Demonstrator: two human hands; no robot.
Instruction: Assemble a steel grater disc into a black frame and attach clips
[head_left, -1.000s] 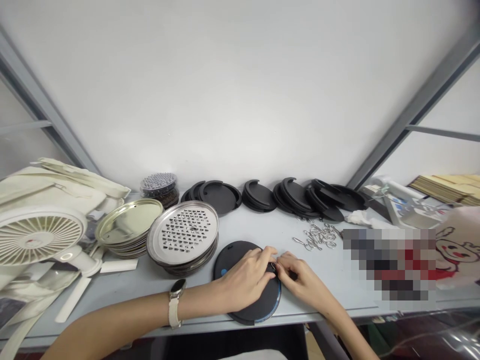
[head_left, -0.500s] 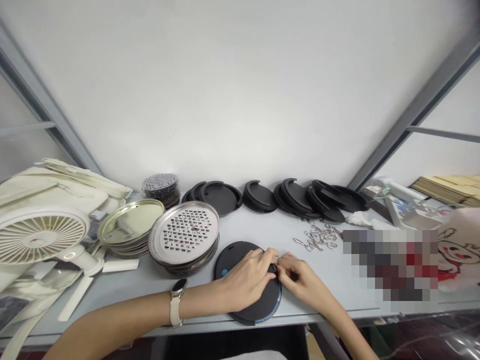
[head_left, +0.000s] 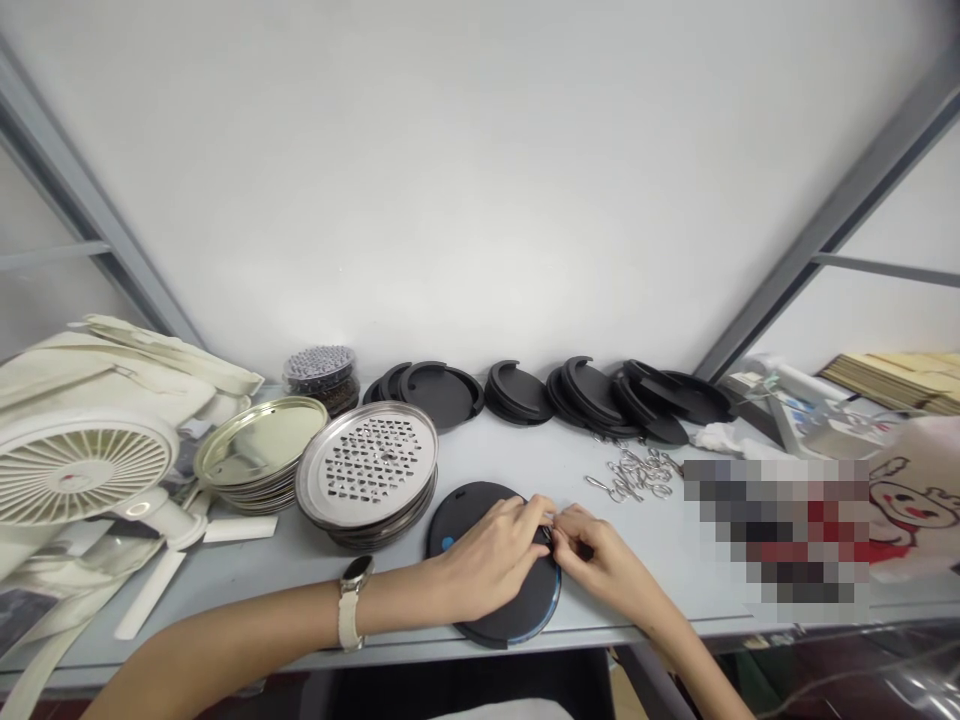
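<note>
Near the table's front edge lies a round black disc (head_left: 466, 508), with a small blue mark and a bluish strip along its rim. My left hand (head_left: 491, 560), a watch on its wrist, rests across the disc with fingers closed at its right edge. My right hand (head_left: 592, 550) pinches at the same spot from the right, its fingertips meeting those of the left. A sliver of a small metal clasp (head_left: 547, 536) shows between the fingers; most of it is hidden. Beyond my right hand lies a loose heap of similar metal clasps (head_left: 637, 474).
Left of the disc stand a stack of perforated metal plates (head_left: 375, 465), a stack of gold-toned plates (head_left: 262, 440) and a white fan (head_left: 79, 470). Black round holders (head_left: 517, 392) line the wall. A printed bag (head_left: 911, 500) lies at the right, beside a blurred-out patch.
Both hands stay at the disc's right edge, with only slight finger movement. The whole view has shifted very slightly.
</note>
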